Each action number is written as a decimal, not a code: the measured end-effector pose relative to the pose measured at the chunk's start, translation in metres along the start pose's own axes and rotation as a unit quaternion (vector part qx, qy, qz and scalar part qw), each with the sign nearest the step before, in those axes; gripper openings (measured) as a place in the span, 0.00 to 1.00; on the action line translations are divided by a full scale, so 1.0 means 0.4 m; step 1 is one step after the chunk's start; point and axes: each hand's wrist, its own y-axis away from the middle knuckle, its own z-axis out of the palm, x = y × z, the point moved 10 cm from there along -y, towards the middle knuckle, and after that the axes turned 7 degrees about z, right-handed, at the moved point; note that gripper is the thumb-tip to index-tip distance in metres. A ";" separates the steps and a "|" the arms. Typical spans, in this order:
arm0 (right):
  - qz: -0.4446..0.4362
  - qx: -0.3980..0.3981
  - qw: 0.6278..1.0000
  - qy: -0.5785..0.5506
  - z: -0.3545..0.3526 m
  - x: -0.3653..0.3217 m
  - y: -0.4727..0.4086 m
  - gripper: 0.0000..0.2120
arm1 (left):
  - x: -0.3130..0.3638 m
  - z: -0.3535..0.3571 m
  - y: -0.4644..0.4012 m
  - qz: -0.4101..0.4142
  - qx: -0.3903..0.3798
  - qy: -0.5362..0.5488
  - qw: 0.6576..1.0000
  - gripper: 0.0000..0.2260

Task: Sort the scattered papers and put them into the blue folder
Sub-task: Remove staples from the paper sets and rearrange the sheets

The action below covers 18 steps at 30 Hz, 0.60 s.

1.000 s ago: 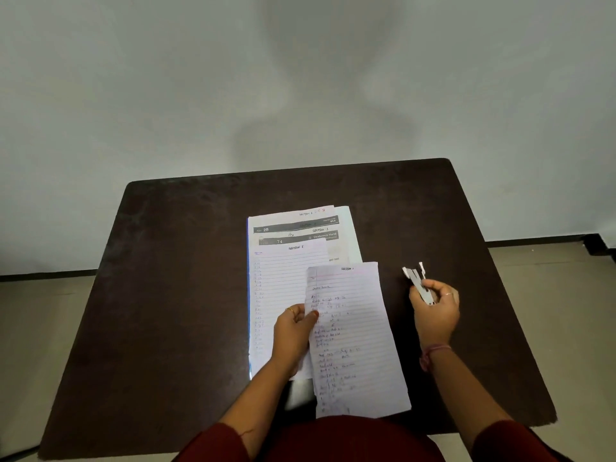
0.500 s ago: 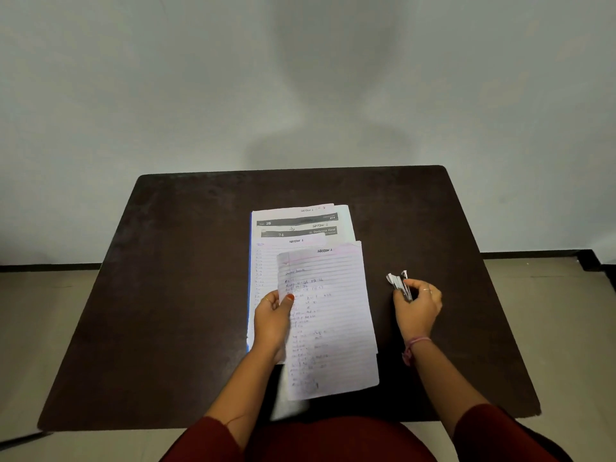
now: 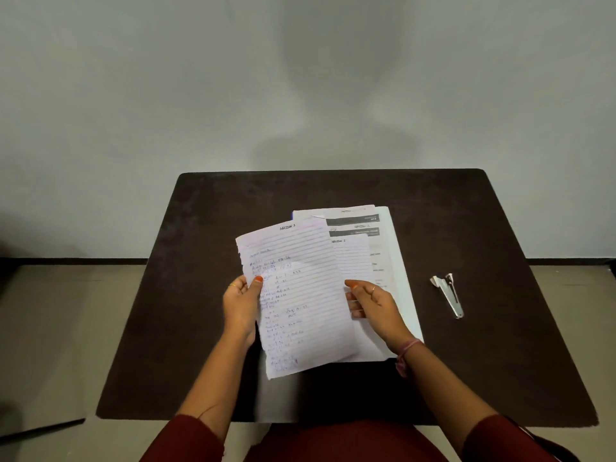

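Observation:
A lined, handwritten sheet (image 3: 300, 295) headed "Section 1" is lifted above the dark table (image 3: 200, 295), tilted slightly left. My left hand (image 3: 241, 303) pinches its left edge with the thumb on top. My right hand (image 3: 373, 303) grips its right edge. Behind and to the right lies a pile of papers (image 3: 383, 248), with printed pages and a lined sheet on top. A thin blue edge (image 3: 293, 215) shows at the pile's top left corner; the blue folder is otherwise hidden.
A metal staple remover (image 3: 450, 295) lies on the table to the right of the pile. A pale wall stands behind the table, and floor shows on both sides.
My right hand put the metal staple remover down on the table and moved left to take the sheet's right edge. The sheet shifted left and rose off the pile.

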 end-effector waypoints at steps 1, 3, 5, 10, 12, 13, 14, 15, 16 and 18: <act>0.002 -0.007 1.000 0.004 0.035 -0.004 -0.002 0.10 | 0.010 -0.025 -0.016 -0.002 0.003 -0.002 1.000 0.06; 0.002 -0.010 0.999 0.038 0.096 -0.010 -0.010 0.11 | 0.026 -0.071 -0.046 -0.004 0.012 -0.006 1.000 0.05; 0.003 -0.001 0.997 0.074 0.144 -0.013 -0.020 0.12 | 0.037 -0.110 -0.073 -0.009 0.021 -0.013 1.000 0.04; 0.012 0.035 0.992 0.118 0.241 -0.008 -0.053 0.09 | 0.062 -0.186 -0.124 -0.019 0.005 -0.040 0.999 0.06; 0.034 0.041 0.991 0.123 0.278 0.009 -0.067 0.10 | 0.051 -0.215 -0.138 -0.032 -0.018 -0.078 0.996 0.04; 0.048 0.041 0.990 0.126 0.299 0.017 -0.075 0.09 | 0.041 -0.235 -0.144 -0.043 -0.022 -0.100 0.994 0.04; 0.060 0.039 0.988 0.139 0.318 0.023 -0.079 0.08 | 0.025 -0.255 -0.153 -0.058 -0.024 -0.124 0.990 0.06; 0.070 0.036 0.985 0.154 0.336 0.028 -0.082 0.07 | 0.007 -0.275 -0.160 -0.074 -0.023 -0.147 0.986 0.09; 0.076 0.031 0.981 0.174 0.355 0.030 -0.086 0.07 | -0.007 -0.292 -0.169 -0.081 -0.020 -0.164 0.983 0.13; 0.072 0.026 0.973 0.220 0.384 0.030 -0.098 0.08 | -0.024 -0.315 -0.179 -0.080 -0.008 -0.186 0.979 0.20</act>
